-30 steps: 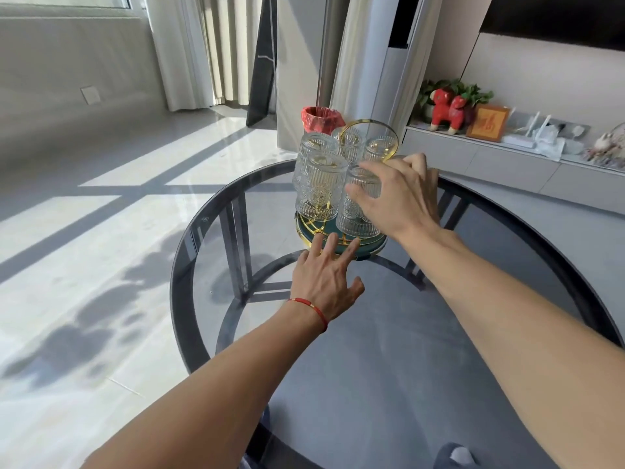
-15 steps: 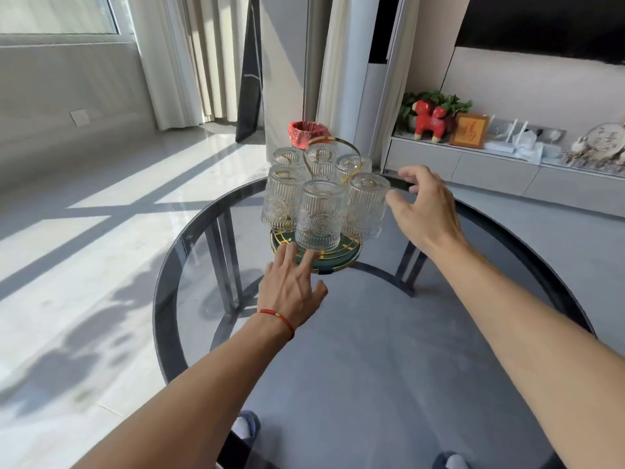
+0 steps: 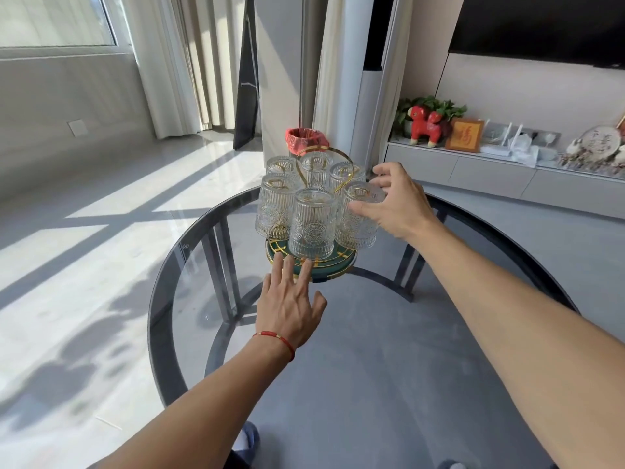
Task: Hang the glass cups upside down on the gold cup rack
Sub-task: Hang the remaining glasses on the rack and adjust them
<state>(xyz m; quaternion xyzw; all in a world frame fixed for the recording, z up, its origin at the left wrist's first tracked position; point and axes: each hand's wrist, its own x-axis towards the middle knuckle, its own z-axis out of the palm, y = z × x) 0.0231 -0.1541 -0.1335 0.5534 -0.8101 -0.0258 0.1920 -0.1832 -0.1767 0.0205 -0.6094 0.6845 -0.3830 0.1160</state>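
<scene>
The gold cup rack stands on a green, gold-rimmed base at the far side of a round glass table. Several ribbed glass cups hang on it upside down, the nearest one facing me. My left hand lies flat with its fingers spread and its fingertips on the front edge of the base. My right hand is around the top of the right-hand cup, thumb on its near side and fingers behind it.
A red-lined bin stands on the floor behind the rack. A low grey cabinet along the right wall carries a red figurine, a framed picture and small items. The dark table rim curves on the left.
My right hand, which hung open to the right of the rack half a second ago, has moved left onto the right-hand cup. My left hand stays at the base.
</scene>
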